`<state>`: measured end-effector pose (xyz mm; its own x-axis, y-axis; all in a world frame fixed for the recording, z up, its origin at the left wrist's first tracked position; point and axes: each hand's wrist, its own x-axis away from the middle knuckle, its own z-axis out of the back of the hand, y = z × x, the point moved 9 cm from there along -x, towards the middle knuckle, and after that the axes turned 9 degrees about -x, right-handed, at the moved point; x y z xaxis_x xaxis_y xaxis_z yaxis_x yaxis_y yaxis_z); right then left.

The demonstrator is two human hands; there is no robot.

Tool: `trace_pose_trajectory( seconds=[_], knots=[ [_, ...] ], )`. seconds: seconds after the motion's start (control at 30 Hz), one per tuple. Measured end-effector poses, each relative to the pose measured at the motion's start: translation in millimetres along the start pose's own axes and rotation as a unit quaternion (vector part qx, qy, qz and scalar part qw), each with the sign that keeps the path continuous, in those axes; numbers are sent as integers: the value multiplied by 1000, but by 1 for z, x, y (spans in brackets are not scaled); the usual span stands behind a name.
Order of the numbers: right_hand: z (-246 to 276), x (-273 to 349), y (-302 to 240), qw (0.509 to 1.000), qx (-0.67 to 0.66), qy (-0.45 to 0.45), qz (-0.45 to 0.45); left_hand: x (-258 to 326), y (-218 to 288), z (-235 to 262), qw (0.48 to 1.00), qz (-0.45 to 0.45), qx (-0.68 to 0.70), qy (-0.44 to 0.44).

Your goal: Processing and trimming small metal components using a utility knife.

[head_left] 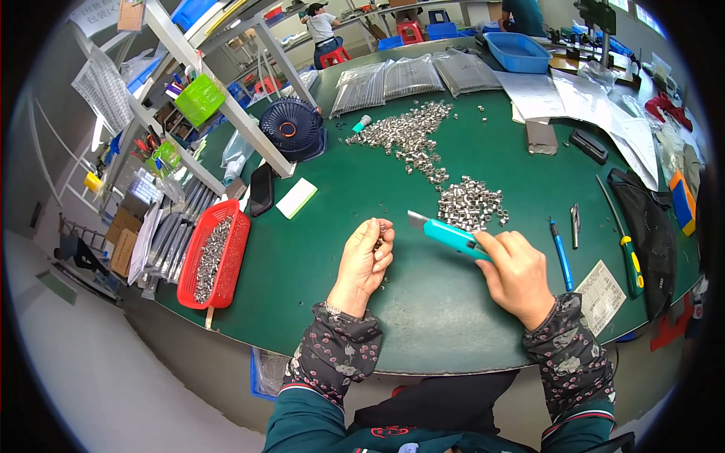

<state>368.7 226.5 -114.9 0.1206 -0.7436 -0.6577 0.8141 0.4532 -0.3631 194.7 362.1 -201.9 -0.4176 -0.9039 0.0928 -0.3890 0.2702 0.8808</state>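
Note:
My right hand grips a teal utility knife, its blade out and pointing left toward my other hand. Closed fingers on my left hand pinch small shiny metal rings, partly hidden by the fingers. A gap separates the blade tip from the left fingertips. Just beyond the knife sits a compact heap of short metal rings. Farther back spreads a larger pile of the same rings. All of this is on the green tabletop.
A red basket of small metal parts stands at the left, near a black phone and a dark blue fan. To the right lie a blue pen, a screwdriver and a paper card. Bagged tubes line the back.

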Motion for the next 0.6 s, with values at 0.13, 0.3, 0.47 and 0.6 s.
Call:
trace_pose_trajectory(
  seconds=[0.13, 0.3, 0.47, 0.6],
  knots=[
    [1, 1, 8, 996, -76, 16, -40, 0, 4, -6, 999, -26, -30, -25],
    [0, 3, 13, 993, -106, 11, -54, 1, 2, -12, 999, -11, -13, -30],
    [-3, 3, 16, 985, -157, 5, -68, -2, -2, -5, 999, -24, -9, -43],
    [-8, 4, 17, 973, -215, -20, -81, -1, 0, -7, 998, -30, -15, -46]
  ],
)
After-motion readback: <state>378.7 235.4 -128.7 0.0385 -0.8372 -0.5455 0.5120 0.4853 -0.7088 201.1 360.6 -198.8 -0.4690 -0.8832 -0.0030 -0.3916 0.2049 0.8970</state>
